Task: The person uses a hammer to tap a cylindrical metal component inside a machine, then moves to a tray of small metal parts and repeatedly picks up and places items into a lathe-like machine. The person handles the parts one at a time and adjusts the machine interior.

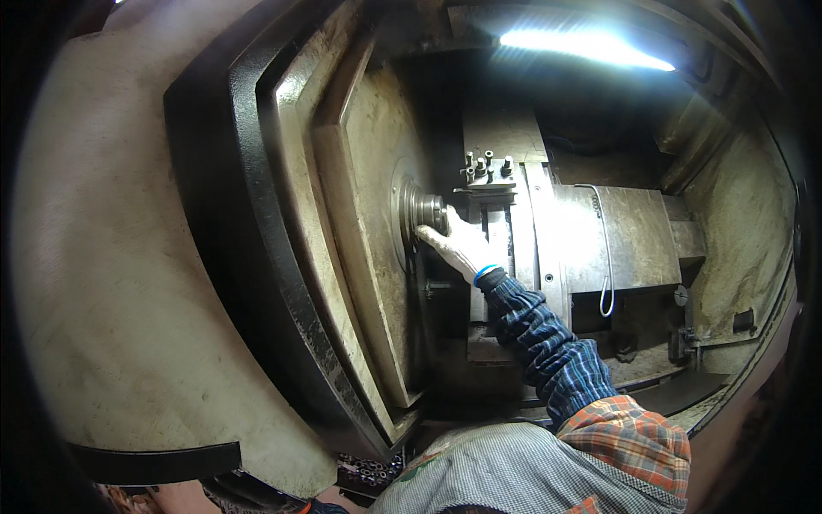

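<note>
Interior of a lathe-like machine with a person's gloved right hand point(462, 246) at the centre of the frame. The thumb and fingers lie against the front end of the cylindrical metal nose point(425, 211), which projects from a round flange point(396, 211) on the pale upright wall point(372, 257), left of centre. The hand is partly curled around this end; whether it grips firmly, or pinches a small part, cannot be told, since the palm side is hidden. A blue band rings the wrist, above a striped dark-blue sleeve point(548, 347). The left hand point(247, 492), in shadow at the lower left edge, is partly cut off by the pale panel point(128, 257); its grip cannot be told. Near it, small metal ring-shaped pieces point(370, 471) lie in a cluster at the bottom of the frame. Just right of the nose and higher stands a tool block point(492, 176) with upright bolts. Farther right, a thin pale hose point(604, 244) hangs over a broad metal cover point(638, 236). A bright lamp point(586, 49) shines at upper right.
</note>
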### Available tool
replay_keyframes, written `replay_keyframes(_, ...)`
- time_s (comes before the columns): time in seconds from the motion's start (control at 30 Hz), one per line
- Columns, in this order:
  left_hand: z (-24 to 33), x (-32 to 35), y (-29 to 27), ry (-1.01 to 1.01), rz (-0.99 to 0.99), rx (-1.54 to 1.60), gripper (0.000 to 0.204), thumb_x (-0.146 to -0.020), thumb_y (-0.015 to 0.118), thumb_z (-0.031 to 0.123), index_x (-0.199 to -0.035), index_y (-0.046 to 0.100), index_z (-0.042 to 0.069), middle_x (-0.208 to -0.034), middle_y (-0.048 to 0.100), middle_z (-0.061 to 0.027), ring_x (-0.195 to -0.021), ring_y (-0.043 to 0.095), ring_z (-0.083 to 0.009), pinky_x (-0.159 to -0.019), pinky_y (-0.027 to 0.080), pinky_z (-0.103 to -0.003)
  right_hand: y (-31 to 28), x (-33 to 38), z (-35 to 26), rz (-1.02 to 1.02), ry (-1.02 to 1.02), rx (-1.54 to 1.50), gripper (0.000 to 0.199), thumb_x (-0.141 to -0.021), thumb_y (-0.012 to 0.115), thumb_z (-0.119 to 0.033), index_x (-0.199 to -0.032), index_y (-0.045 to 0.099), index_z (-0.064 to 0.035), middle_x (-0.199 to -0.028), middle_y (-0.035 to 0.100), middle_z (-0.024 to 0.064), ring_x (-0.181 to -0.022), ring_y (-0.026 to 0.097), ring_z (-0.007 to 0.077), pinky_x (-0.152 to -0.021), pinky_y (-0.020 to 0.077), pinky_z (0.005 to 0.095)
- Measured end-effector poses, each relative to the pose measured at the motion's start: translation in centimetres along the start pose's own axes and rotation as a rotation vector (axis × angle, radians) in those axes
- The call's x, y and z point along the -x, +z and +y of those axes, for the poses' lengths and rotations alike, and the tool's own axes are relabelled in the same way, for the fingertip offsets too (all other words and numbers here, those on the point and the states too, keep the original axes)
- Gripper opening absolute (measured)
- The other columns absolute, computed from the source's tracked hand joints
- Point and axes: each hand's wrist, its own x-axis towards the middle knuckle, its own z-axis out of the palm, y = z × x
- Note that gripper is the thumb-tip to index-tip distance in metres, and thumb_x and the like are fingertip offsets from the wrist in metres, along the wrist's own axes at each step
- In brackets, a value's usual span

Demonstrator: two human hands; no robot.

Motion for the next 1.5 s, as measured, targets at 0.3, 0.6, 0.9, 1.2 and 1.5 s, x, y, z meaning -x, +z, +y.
replay_keyframes(0.3, 0.4, -0.4, 1.6, -0.007, -0.004, 0.007, 0.043, -0.106, 0.045, 0.019, -0.142, 0.041, -0.004, -0.143, 0.045, -0.0267, -0.125, 0.055, -0.0375, -0.097, 0.054, -0.043, -2.0, -0.4, 1.2, 0.013, -0.115, -0.311, 0.053, -0.101, 0.051, -0.038, -0.136, 0.055, 0.0018, -0.119, 0.067, 0.0239, -0.109, 0.065, 0.0340, -0.097, 0.0476, 0.0379)
replay_keyframes(0.6, 0.9, -0.6, 2.5, -0.004, -0.007, 0.032, 0.042, -0.105, 0.046, 0.018, -0.141, 0.043, -0.004, -0.142, 0.046, -0.0255, -0.125, 0.055, -0.0362, -0.098, 0.053, -0.042, -1.9, -2.3, 2.7, 0.028, 0.019, -0.238, 0.040, -0.097, 0.061, -0.031, -0.122, 0.063, 0.0012, -0.092, 0.067, 0.0065, -0.076, 0.060, 0.0113, -0.070, 0.0496, 0.0272)
replay_keyframes(0.9, 1.3, -0.7, 3.4, 0.006, -0.016, 0.040, 0.041, -0.105, 0.046, 0.018, -0.140, 0.045, -0.004, -0.141, 0.048, -0.0243, -0.124, 0.055, -0.0349, -0.099, 0.052, -0.042, -4.5, -2.3, 2.2, -0.085, 0.084, -0.329, 0.034, -0.095, 0.061, -0.026, -0.111, 0.067, 0.0037, -0.087, 0.068, 0.0107, -0.074, 0.063, 0.0160, -0.069, 0.0509, 0.0305)
replay_keyframes(1.2, 1.8, -0.8, 3.9, 0.007, -0.027, 0.047, 0.040, -0.104, 0.047, 0.018, -0.138, 0.047, -0.004, -0.140, 0.049, -0.0230, -0.124, 0.056, -0.0336, -0.100, 0.051, -0.041, -3.8, -2.3, 2.0, -0.095, 0.060, -0.314, 0.036, -0.096, 0.062, -0.030, -0.116, 0.067, 0.0002, -0.087, 0.065, 0.0056, -0.074, 0.058, 0.0114, -0.069, 0.0488, 0.0270)
replay_keyframes(1.5, 1.9, -0.9, 3.9, 0.002, -0.031, 0.051, 0.039, -0.104, 0.048, 0.018, -0.137, 0.049, -0.004, -0.139, 0.051, -0.0218, -0.124, 0.056, -0.0323, -0.101, 0.050, -0.040, -3.1, -2.6, 2.5, -0.053, 0.064, -0.344, 0.036, -0.097, 0.062, -0.030, -0.117, 0.067, -0.0002, -0.089, 0.067, 0.0055, -0.073, 0.058, 0.0109, -0.068, 0.0486, 0.0266)
